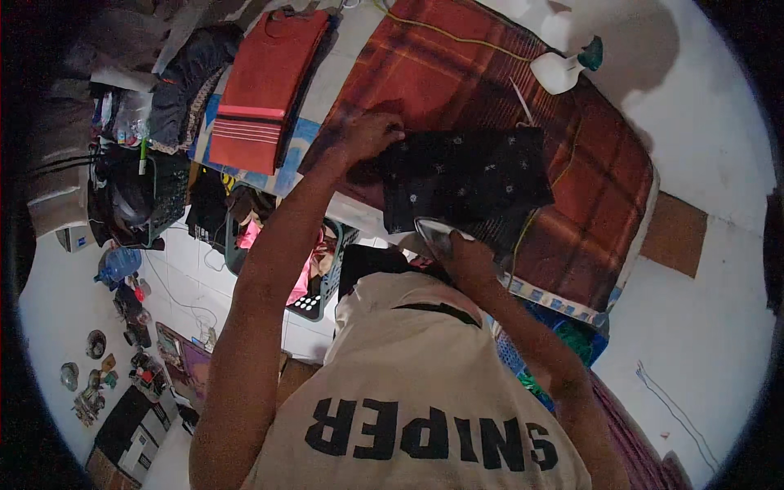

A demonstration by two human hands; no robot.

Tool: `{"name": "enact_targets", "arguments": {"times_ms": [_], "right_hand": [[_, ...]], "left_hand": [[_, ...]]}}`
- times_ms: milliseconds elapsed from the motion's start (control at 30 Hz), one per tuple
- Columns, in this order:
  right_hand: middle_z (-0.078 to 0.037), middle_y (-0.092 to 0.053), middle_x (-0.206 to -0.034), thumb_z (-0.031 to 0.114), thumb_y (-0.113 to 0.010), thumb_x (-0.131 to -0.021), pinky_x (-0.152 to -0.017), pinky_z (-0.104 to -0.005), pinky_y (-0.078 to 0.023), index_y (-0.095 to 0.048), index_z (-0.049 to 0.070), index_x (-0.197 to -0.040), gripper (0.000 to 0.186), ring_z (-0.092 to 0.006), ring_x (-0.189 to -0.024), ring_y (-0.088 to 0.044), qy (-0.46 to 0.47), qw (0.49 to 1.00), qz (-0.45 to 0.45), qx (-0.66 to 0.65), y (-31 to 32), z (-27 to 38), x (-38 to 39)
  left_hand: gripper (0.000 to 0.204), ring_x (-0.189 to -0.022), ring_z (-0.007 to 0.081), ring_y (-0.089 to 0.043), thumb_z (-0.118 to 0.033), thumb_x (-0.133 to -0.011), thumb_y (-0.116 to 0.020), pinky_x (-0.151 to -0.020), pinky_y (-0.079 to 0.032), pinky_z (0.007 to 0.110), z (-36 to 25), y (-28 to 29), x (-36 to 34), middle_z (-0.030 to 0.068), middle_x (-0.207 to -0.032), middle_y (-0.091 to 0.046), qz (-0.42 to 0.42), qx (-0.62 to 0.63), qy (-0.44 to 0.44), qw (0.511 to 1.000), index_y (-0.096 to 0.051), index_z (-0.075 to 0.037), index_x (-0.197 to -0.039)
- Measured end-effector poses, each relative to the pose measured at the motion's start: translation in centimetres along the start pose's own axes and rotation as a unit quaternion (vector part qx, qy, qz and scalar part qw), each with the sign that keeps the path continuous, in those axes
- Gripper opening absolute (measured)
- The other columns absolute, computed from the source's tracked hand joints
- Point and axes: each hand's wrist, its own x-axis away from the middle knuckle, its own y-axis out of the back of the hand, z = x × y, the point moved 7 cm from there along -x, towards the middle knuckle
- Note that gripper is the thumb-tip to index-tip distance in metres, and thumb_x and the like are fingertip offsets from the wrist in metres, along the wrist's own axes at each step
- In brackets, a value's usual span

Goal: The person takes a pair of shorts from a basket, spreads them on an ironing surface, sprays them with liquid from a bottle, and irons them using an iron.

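Note:
A folded black cloth with small pale motifs (465, 175) lies on a red-brown plaid blanket (445, 77). At its upper left corner, my left hand (374, 135) has its fingers curled on the edge of the fabric. My right hand (472, 257) is closed round a silver clothes iron (437, 235) at the near edge of the black cloth, close to my body. The iron is tilted, and its handle is mostly hidden by the hand. A yellow cord (523, 233) runs over the blanket to the right of the cloth.
A white spray bottle with a green head (563, 72) stands at the far right, near a pale pointed object (520, 100). Folded red-orange clothing (265, 94) lies at the left. Below are a dark laundry basket (331, 282) and a blue crate (600, 347). A wall (710, 122) borders the right.

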Motion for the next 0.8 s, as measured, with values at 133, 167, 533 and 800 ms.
{"name": "enact_targets", "arguments": {"times_ms": [133,167,533,800], "right_hand": [[-0.023,-0.076,-0.088,0.046,-0.078,-0.093,-0.07,-0.051,-0.062,-0.072,-0.003,-0.113,0.053,-0.0385,-0.078,-0.078,0.091,0.994,-0.054,0.006,4.4,4.1,-1.0],[-0.023,-0.076,-0.088,0.042,-0.076,-0.093,-0.071,-0.0513,-0.062,-0.072,-0.002,-0.11,0.048,-0.0389,-0.079,-0.078,0.114,0.992,-0.025,0.039,4.8,5.7,-2.2],[-0.022,-0.078,-0.099,0.027,-0.068,-0.097,-0.075,-0.0499,-0.065,-0.074,0.0,-0.11,0.03,-0.0388,-0.088,-0.078,0.215,0.957,0.138,0.14,-4.5,6.1,-0.9],[-0.021,-0.079,-0.102,0.052,-0.073,-0.092,-0.079,-0.0495,-0.064,-0.076,0.005,-0.114,0.052,-0.0361,-0.091,-0.078,0.197,0.952,0.058,0.229,5.4,-0.4,-6.0]], "left_hand": [[0.036,-0.114,0.042,-0.07,-0.041,-0.103,-0.066,-0.098,-0.054,0.056,1.3,-0.4,0.5,0.0183,-0.119,-0.075,-0.016,-0.005,-0.008,1.0,-0.072,-0.012,-0.123],[0.036,-0.117,0.0416,-0.069,-0.04,-0.103,-0.066,-0.1,-0.053,0.055,0.7,0.1,0.6,0.0187,-0.12,-0.074,-0.007,-0.005,-0.003,1.0,-0.071,-0.011,-0.124],[0.041,-0.118,0.0425,-0.069,-0.042,-0.104,-0.065,-0.101,-0.053,0.054,-0.3,-0.7,-0.8,0.0198,-0.123,-0.074,0.043,-0.004,0.017,0.999,-0.07,-0.009,-0.128],[0.036,-0.115,0.044,-0.07,-0.034,-0.103,-0.066,-0.101,-0.053,0.054,-0.1,0.4,0.7,0.0226,-0.117,-0.074,-0.056,-0.05,-0.025,0.997,-0.071,-0.006,-0.125]]}}
